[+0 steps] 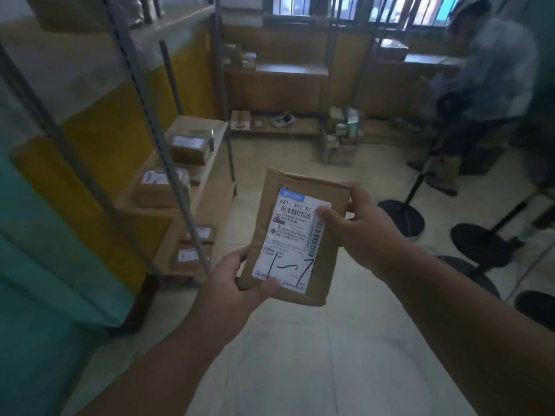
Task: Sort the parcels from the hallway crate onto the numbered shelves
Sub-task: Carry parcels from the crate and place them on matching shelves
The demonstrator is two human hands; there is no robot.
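Parcel (295,235) up in front of the person, held over the floor (288,355) in both hands, label (292,235) facing up. Left hand (240,280) grips the near bottom corner, thumb pressed on the label's edge. Right hand (357,226) clamps the far right edge, thumb lying across the label's barcode. On the label, "661- B11 57" printed, bold pen strokes below. Shelves (192,163) to the left carry more boxes (189,142). Another person (492,85) sits by the windows (354,7).
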